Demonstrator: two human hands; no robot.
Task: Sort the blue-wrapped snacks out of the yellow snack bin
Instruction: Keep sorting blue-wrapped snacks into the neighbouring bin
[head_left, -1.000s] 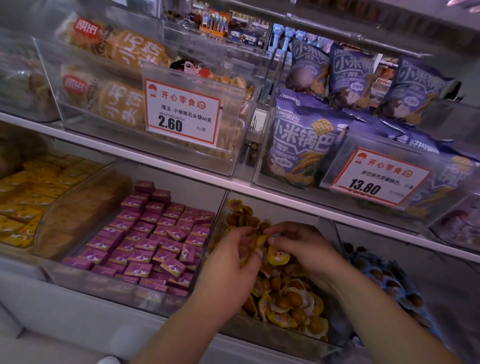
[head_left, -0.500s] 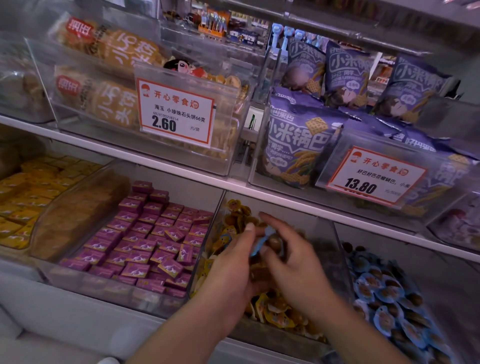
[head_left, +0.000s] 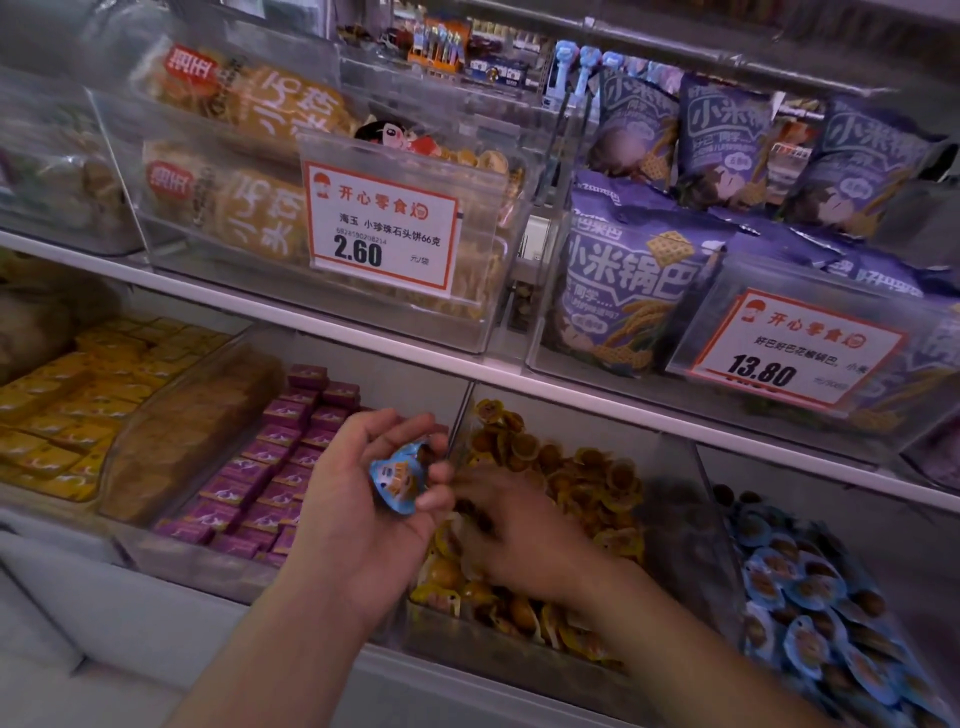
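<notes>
One blue-wrapped snack (head_left: 399, 480) cupped in left hand (head_left: 363, 499) grip, right hand (head_left: 524, 535) grip unclear

Glossy blue-wrapped snack (head_left: 399, 480), clear plastic bin (head_left: 519, 654)

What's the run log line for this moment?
left hand: holds blue-wrapped snack | right hand: digging in yellow snack bin | step: sorting

I am reading a price tag (head_left: 382, 228) on the clear bin at the upper shelf's middle: "开心零食", "2.60". Toward the shelf's right edge, another tag (head_left: 795, 349) is showing "13.80", behind it purple bags (head_left: 631, 275) reading "小米锅巴".
</notes>
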